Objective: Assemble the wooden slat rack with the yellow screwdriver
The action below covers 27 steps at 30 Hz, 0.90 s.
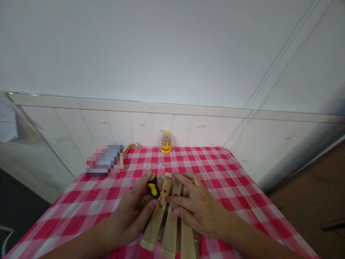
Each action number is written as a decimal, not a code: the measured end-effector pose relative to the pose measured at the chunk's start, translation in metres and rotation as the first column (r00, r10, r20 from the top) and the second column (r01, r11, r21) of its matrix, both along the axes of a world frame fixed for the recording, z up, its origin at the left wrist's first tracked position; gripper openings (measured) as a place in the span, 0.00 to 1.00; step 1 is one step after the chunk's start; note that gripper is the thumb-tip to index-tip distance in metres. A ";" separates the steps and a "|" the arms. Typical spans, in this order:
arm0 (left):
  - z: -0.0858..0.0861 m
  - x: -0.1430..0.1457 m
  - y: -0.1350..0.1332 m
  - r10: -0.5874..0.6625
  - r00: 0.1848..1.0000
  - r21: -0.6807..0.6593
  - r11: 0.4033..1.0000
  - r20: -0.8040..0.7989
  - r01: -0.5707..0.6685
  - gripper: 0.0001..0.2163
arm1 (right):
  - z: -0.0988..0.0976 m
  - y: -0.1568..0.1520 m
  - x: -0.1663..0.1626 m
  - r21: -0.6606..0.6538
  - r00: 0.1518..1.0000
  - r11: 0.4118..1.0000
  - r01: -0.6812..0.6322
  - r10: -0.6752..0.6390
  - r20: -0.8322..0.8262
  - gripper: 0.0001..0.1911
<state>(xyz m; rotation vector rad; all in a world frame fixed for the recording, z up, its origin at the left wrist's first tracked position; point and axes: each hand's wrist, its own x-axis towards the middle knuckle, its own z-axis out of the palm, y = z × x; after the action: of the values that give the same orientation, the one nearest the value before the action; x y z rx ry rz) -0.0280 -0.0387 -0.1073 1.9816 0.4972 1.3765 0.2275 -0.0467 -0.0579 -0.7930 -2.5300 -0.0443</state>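
A slatted wooden frame (170, 230) lies on the red-and-white checked tablecloth (215, 172) in front of me. My left hand (132, 214) is closed round a short yellow-and-black screwdriver (153, 186), whose tip points down at the leftmost slat. My right hand (195, 205) lies flat on the slats with its fingers stretched out toward the screwdriver, pressing the frame down. A few small screws (159, 163) lie on the cloth beyond the frame.
A yellow screwdriver-bit holder with a clear dome (166, 142) stands at the table's far edge against the white panelled wall. A blurred grey object (104, 160) and a curved wooden piece (128, 148) sit at the far left. Brown floor lies to the right.
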 end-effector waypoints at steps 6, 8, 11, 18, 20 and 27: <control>-0.003 0.005 0.005 0.151 0.986 0.064 0.986 0.073 -0.156 0.35 | -0.001 -0.001 0.000 -0.011 1.000 1.000 0.020 -0.020 -0.013 0.17; -0.002 0.006 0.005 0.182 0.981 0.045 0.982 0.060 -0.185 0.33 | -0.002 -0.001 0.000 -0.013 1.000 1.000 0.016 -0.016 -0.009 0.17; 0.000 0.004 0.005 0.260 0.966 0.046 0.964 0.014 -0.260 0.32 | -0.002 0.000 -0.001 -0.013 1.000 1.000 0.013 -0.013 -0.008 0.18; -0.004 -0.001 0.005 0.369 0.928 0.141 0.923 -0.050 -0.359 0.29 | -0.001 -0.001 0.000 -0.011 1.000 1.000 0.016 -0.016 -0.007 0.17; -0.005 -0.001 0.006 0.364 0.930 0.142 0.925 -0.057 -0.353 0.28 | 0.000 -0.001 0.000 -0.011 1.000 1.000 0.016 -0.016 -0.008 0.17; -0.004 -0.002 0.008 0.321 0.943 0.136 0.942 -0.086 -0.308 0.28 | 0.000 -0.002 -0.001 -0.017 1.000 0.999 0.031 -0.031 0.000 0.16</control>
<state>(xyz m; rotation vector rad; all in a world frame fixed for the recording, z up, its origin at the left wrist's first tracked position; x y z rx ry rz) -0.0300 -0.0304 -0.1113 2.1509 0.8284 1.5271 0.2267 -0.0484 -0.0582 -0.8391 -2.5214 -0.0332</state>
